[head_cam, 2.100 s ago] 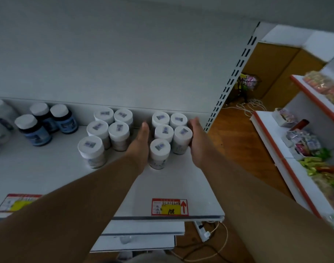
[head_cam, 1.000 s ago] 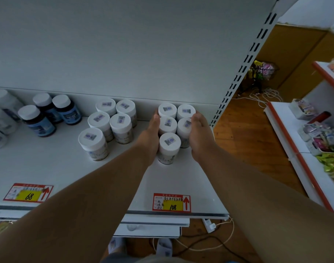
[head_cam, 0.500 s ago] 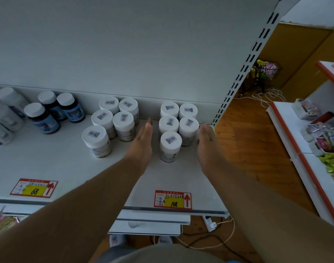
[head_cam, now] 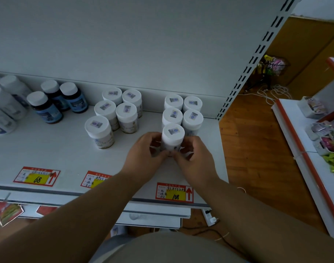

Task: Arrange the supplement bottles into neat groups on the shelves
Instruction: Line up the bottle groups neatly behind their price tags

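Note:
On the white shelf (head_cam: 48,149) stand two clusters of white-capped supplement bottles. The right cluster (head_cam: 183,112) has several bottles in two columns near the shelf's right end. Its front bottle (head_cam: 172,136) is clasped from both sides by my left hand (head_cam: 145,150) and my right hand (head_cam: 194,156), fingertips meeting at its base. The left cluster (head_cam: 115,111) of several identical bottles stands apart, with one bottle (head_cam: 99,130) out in front. Three dark bottles with blue labels (head_cam: 58,101) stand further left.
White bottles (head_cam: 5,107) fill the shelf's far left. Price tags marked 68 (head_cam: 37,179) and 108 (head_cam: 174,194) sit on the front edge. The slotted upright (head_cam: 244,76) bounds the shelf on the right. A red-trimmed rack of snacks (head_cam: 314,139) stands across the wooden floor.
Both hands pulled back from flanking the right cluster and closed around its front bottle. The view has shifted a little to the left.

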Available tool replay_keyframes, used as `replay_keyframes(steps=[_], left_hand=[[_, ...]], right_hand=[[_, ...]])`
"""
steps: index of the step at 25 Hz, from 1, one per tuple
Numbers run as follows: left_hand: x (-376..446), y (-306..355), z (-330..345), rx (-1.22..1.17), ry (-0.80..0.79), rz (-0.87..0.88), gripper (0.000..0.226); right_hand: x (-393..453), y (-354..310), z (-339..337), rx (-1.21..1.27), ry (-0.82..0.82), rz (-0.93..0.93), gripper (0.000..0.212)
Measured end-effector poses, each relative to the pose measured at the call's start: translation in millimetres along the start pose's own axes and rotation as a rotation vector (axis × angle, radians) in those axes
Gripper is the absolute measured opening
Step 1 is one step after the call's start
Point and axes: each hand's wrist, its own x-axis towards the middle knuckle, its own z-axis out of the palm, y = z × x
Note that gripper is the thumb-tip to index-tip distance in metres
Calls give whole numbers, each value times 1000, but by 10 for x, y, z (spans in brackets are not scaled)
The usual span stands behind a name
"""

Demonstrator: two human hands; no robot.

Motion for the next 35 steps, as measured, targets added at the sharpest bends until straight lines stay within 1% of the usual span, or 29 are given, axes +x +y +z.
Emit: replay_keyframes(steps=[3, 10, 13, 18, 22, 26, 27, 28, 30, 31, 33, 35], left_hand=[[33, -24, -75, 13, -15, -2, 33], [60, -90, -74, 21, -22, 57, 45], [82, -101, -65, 25, 1, 65, 44], [108, -140, -35, 38, 24, 78, 40], [134, -144, -15, 46, 37, 81, 40], [137, -160, -39, 41, -5, 77, 40], [124, -159, -63, -11, -9, 59, 40], [122, -164, -94, -105, -10, 25, 39], [209, -135, -129, -371, -29, -89, 34], [316, -109, -117, -505, -34, -174, 31], [529, 8, -64, -730, -43, -376, 30], [711, 85, 38, -862, -42, -473, 36]], right_hand=[[24, 25, -36, -2, -18, -18, 31], [96, 46, 10, -60, -31, -75, 34], [102, 77, 22, -68, -42, -84, 35], [109, 127, 1, -123, -64, -119, 42], [124, 128, 50, -118, -32, -121, 42], [117, 173, 76, -110, -12, -149, 42], [95, 177, 64, -83, 29, -135, 40], [74, 179, 40, -37, 105, -119, 36], [107, 127, -39, 90, 276, -55, 34], [183, 76, -76, 160, 307, 12, 36], [418, -32, -125, 321, 250, 155, 34], [652, -144, -139, 496, 168, 287, 31]])
